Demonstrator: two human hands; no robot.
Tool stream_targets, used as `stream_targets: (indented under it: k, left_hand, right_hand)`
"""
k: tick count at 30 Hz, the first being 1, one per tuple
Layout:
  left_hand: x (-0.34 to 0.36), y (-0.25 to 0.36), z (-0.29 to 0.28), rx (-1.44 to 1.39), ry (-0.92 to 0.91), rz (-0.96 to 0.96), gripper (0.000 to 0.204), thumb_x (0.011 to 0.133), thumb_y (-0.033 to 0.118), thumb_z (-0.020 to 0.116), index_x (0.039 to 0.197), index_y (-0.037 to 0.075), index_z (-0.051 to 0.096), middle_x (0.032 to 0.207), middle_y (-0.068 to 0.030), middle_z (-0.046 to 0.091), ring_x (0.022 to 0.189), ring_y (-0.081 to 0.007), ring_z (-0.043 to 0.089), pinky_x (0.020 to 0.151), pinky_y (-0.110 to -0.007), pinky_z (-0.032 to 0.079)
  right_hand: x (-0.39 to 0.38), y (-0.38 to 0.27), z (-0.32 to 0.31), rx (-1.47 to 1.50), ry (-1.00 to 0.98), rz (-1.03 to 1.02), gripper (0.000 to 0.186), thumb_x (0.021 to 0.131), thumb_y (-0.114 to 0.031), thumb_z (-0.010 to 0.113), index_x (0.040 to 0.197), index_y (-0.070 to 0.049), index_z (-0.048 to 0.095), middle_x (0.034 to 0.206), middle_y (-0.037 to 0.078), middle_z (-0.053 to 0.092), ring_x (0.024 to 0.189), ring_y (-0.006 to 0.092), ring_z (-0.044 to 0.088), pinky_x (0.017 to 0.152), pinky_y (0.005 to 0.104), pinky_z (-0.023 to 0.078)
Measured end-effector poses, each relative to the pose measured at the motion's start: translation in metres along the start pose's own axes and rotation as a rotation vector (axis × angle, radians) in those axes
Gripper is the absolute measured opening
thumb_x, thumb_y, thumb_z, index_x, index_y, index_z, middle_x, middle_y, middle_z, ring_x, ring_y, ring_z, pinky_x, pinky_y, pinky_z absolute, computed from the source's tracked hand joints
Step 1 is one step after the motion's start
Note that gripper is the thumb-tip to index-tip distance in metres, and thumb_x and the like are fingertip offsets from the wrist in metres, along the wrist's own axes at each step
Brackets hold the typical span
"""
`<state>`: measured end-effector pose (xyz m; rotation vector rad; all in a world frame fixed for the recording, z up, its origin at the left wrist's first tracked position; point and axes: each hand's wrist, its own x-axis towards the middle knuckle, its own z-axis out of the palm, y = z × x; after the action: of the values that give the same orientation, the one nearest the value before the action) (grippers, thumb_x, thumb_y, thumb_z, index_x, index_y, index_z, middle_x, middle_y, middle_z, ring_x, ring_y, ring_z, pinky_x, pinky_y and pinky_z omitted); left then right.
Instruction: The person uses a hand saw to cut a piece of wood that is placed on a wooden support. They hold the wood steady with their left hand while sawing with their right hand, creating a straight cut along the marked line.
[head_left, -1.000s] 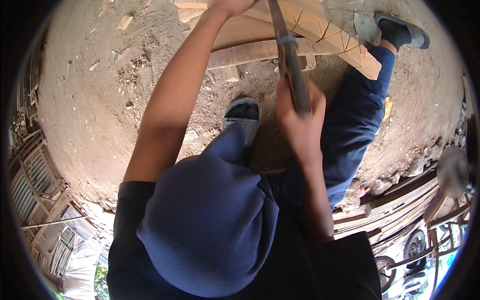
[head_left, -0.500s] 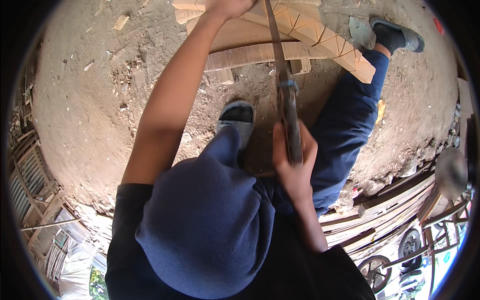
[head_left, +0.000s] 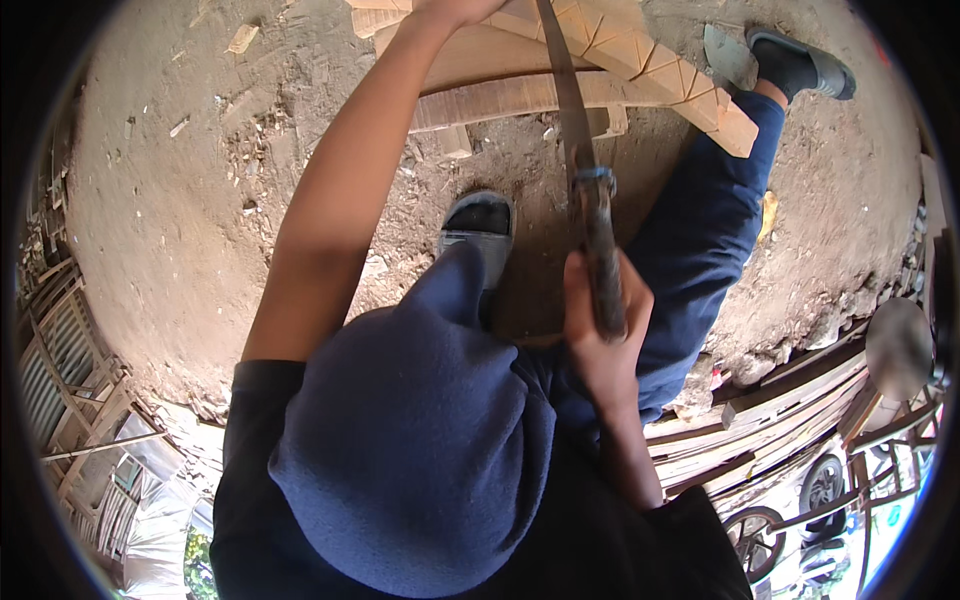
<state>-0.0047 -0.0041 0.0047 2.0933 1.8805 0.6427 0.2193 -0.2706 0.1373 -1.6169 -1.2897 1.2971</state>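
My right hand (head_left: 608, 340) is wrapped round the dark, straight handle (head_left: 603, 250) of a long-bladed hand tool, with a blue band where handle meets blade. Its narrow blade (head_left: 565, 85) runs away from me over the wood and out past the top edge; I cannot make out any teeth. A pale wooden piece (head_left: 690, 85) with zigzag lines across it lies slanting to the right of the blade. My left hand (head_left: 458, 8) is at the top edge by the wood, its fingers mostly out of sight. A curved plank (head_left: 500, 103) lies nearer to me, under the blade.
Small wooden blocks (head_left: 455, 142) show beneath the curved plank. My sandalled foot (head_left: 478, 222) stands close in front; my other leg (head_left: 705, 225) stretches to the right of the wood. Wood chips litter the dirt ground (head_left: 180, 200). Stacked boards (head_left: 770, 420) lie at the lower right.
The long-bladed tool and my right hand have shifted slightly toward me and to the right. My left hand keeps its place by the wood.
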Motion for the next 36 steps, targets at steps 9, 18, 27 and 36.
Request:
stream_targets:
  k: [9,18,27,36]
  left_hand:
    - [0.004,0.013,-0.009,-0.067,-0.021,-0.005,0.033,0.085,0.031,0.051,0.081,0.003,0.070,0.089,-0.0241,0.066,0.085,-0.0424,0.064,0.079,-0.050,0.050]
    - [-0.001,0.016,-0.010,-0.064,-0.063,-0.042,0.034,0.085,0.031,0.051,0.079,0.004,0.069,0.088,-0.0234,0.066,0.086,-0.0418,0.064,0.078,-0.050,0.049]
    - [0.003,0.011,-0.010,-0.049,-0.032,-0.049,0.034,0.086,0.032,0.050,0.080,0.004,0.070,0.087,-0.0237,0.066,0.084,-0.0419,0.064,0.078,-0.050,0.050]
    - [-0.003,0.012,-0.011,-0.050,-0.041,-0.077,0.035,0.085,0.034,0.051,0.083,0.004,0.070,0.088,-0.0235,0.067,0.088,-0.0406,0.064,0.079,-0.049,0.050]
  right_hand:
    - [0.020,0.008,0.007,0.033,0.013,0.006,0.014,0.089,-0.005,0.061,0.078,0.003,0.056,0.060,0.005,0.052,0.059,0.0051,0.047,0.052,0.0264,0.041]
    - [0.072,0.003,0.025,0.001,-0.019,-0.096,0.013,0.087,-0.004,0.063,0.077,0.002,0.057,0.059,0.004,0.053,0.058,0.0050,0.048,0.052,0.0263,0.042]
    - [0.049,0.000,0.018,0.025,0.038,-0.059,0.017,0.088,-0.005,0.061,0.074,0.002,0.055,0.058,0.006,0.053,0.060,0.0044,0.050,0.052,0.0263,0.042]
    - [0.016,0.001,0.001,-0.007,0.034,-0.045,0.014,0.087,-0.006,0.061,0.078,0.003,0.057,0.058,0.011,0.051,0.058,0.0080,0.050,0.054,0.0293,0.043]
